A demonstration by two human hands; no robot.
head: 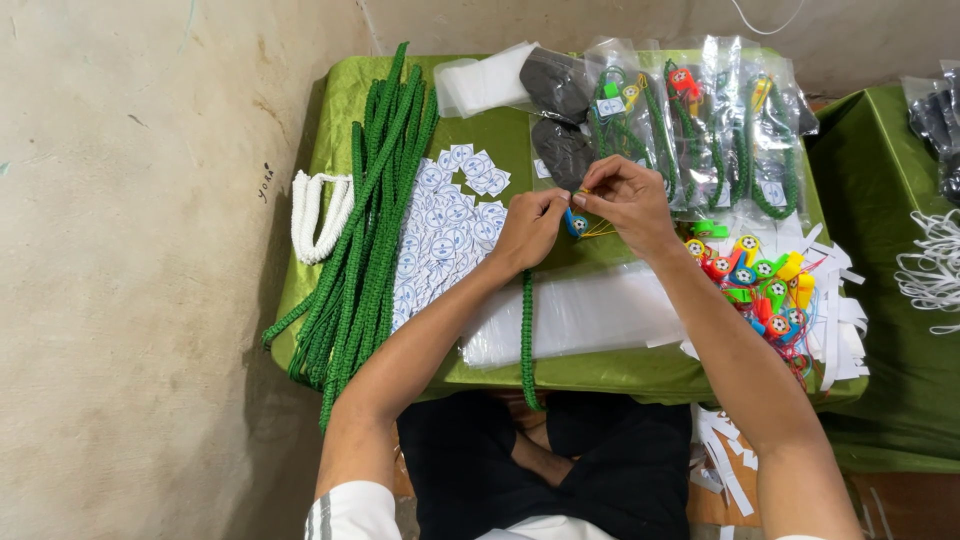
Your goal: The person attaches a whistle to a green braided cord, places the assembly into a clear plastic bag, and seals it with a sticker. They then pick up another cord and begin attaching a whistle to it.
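My left hand [528,228] and right hand [622,200] meet just above the middle of the frame, fingertips pinched together on a small whistle [577,224]. It is a little blue piece with a round white football face, and thin yellow threads fan out from it toward the right. A green cord [527,340] hangs from under my left hand straight down over the table edge toward my lap; it is braided, flat and bright green. Both hands are closed on the whistle, thumbs and forefingers touching.

To the left lies a thick bundle of the same green cords [375,220], with a white cord [318,215] beside it at the table's left edge. Between the bundle and my left hand lies a heap of small white tags [445,235]. A flat stack of clear bags [580,312] lies under my forearms. Right of my right wrist lies a pile of coloured whistles [765,285]. Packed bags [700,120] line the upper right of the green table [340,100]
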